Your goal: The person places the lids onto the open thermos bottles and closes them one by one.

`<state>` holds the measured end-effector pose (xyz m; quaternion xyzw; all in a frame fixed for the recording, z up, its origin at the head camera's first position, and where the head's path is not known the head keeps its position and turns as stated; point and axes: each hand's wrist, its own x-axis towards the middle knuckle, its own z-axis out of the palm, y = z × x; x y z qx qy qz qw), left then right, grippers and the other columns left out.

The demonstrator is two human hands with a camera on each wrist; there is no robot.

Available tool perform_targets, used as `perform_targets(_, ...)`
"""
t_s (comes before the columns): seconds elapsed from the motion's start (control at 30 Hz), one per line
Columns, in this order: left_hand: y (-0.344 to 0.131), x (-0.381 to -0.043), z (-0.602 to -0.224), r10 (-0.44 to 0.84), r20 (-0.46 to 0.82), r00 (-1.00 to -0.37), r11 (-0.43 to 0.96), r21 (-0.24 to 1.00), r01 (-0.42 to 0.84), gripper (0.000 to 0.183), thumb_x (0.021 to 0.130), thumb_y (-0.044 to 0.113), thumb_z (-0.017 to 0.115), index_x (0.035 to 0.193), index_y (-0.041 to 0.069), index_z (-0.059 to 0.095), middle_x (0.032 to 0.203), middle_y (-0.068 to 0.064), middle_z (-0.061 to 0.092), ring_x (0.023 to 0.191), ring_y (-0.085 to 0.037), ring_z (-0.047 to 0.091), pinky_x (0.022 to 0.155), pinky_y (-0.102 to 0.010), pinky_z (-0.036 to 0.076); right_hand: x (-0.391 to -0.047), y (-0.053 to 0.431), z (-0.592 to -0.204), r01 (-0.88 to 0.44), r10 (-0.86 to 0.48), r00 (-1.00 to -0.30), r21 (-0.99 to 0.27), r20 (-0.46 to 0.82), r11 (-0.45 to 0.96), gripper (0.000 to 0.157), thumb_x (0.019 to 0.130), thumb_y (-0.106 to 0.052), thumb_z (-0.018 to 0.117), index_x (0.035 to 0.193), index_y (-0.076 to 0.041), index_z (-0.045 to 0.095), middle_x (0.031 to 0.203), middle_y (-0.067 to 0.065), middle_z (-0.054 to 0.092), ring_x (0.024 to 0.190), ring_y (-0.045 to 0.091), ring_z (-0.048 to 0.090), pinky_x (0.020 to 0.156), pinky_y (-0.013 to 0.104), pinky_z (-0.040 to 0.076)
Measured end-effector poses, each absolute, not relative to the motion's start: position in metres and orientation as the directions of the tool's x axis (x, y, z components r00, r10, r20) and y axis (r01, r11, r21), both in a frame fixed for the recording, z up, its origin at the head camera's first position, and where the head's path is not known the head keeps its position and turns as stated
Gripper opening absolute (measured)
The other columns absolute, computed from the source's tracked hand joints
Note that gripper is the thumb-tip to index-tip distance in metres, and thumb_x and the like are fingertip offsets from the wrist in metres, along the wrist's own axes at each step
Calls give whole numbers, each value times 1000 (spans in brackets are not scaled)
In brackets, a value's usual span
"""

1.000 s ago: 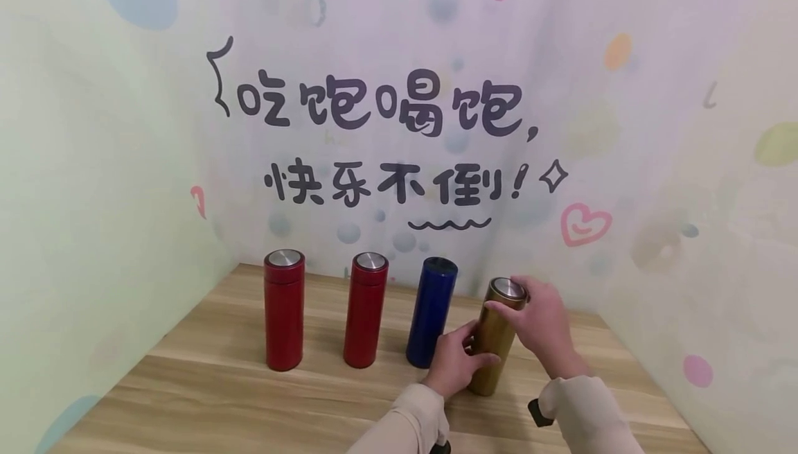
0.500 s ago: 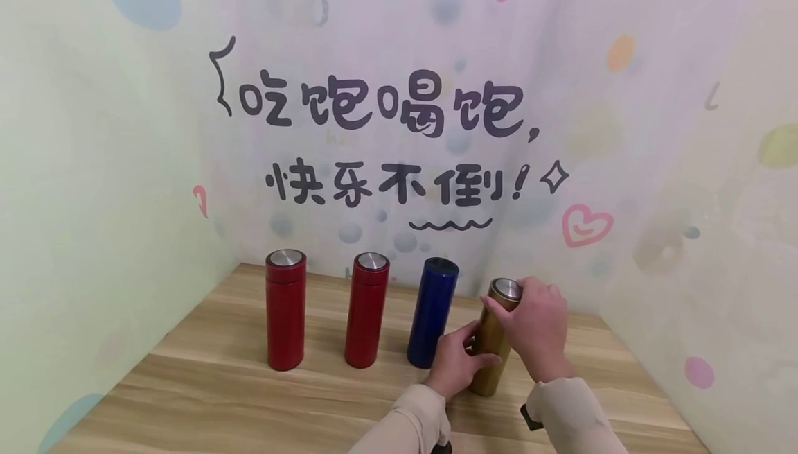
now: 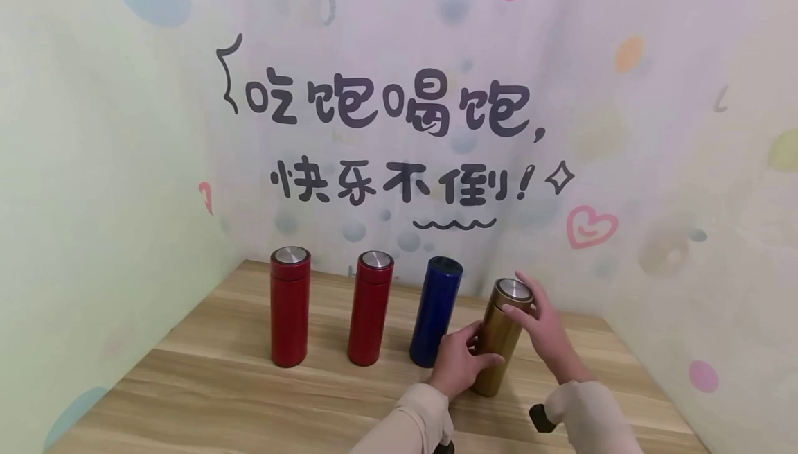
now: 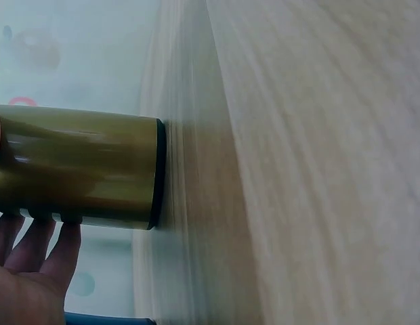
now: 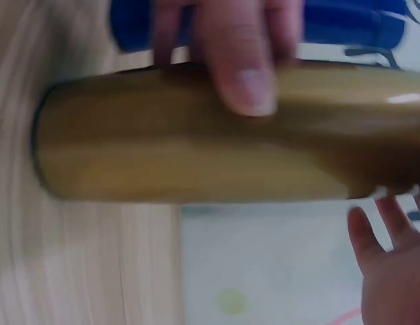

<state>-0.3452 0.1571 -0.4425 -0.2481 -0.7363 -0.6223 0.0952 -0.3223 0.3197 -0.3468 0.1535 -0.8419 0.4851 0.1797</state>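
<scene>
A gold thermos with a steel-topped lid stands on the table, leaning slightly in the head view. My left hand grips its lower body, the thumb across the front and the other fingers round the far side. At the top, my right hand holds the lid, thumb on the near side and fingers behind. The left wrist view shows the thermos's dark base ring on the wood. In the right wrist view the left thumb lies across the gold body, and the right fingers touch near the lid end.
Just left of the gold thermos stands a blue thermos, close to my left hand. Two red thermoses, one nearer and one farther left, complete the row. Printed walls enclose the wooden table at the back and sides.
My right hand turned leftward round the lid half a second ago; it has now turned back to the right. A seam shows below the lid now. The left hand keeps its hold.
</scene>
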Motion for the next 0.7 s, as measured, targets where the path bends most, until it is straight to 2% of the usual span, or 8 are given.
perform_targets(0.13,160,-345,-441,254,463,-849,72,867,494,61,76,31,82,132,17,61,119,-2,67,100,-11,65,81,-25,54,-322,331,-339,-405,-131,-913,-826,386,392,61,97,-21,60,151,-16,33,145,17,40,131,38,39,105,56,29)
perform_targets(0.37,159,-347,-440,260,450,-854,108,865,489,61,75,30,85,130,18,60,118,-1,67,99,-11,64,83,-30,54,-323,335,-334,-395,-142,-918,-823,370,409,59,94,-22,65,148,-14,40,139,15,48,123,34,50,102,53,36)
perform_targets(0.5,158,-350,-437,296,410,-863,123,880,460,65,75,30,85,132,18,57,121,0,64,101,-12,63,84,-32,54,-323,334,-333,-397,-144,-917,-822,372,408,59,94,-22,66,147,-14,42,138,16,49,122,37,50,102,55,36)
perform_targets(0.7,154,-356,-435,367,390,-844,153,870,469,65,77,30,84,134,14,56,120,3,61,100,-11,60,83,-28,52,-325,334,-335,-390,-148,-921,-827,361,406,60,92,-22,68,146,-15,42,139,16,49,122,40,50,102,59,35)
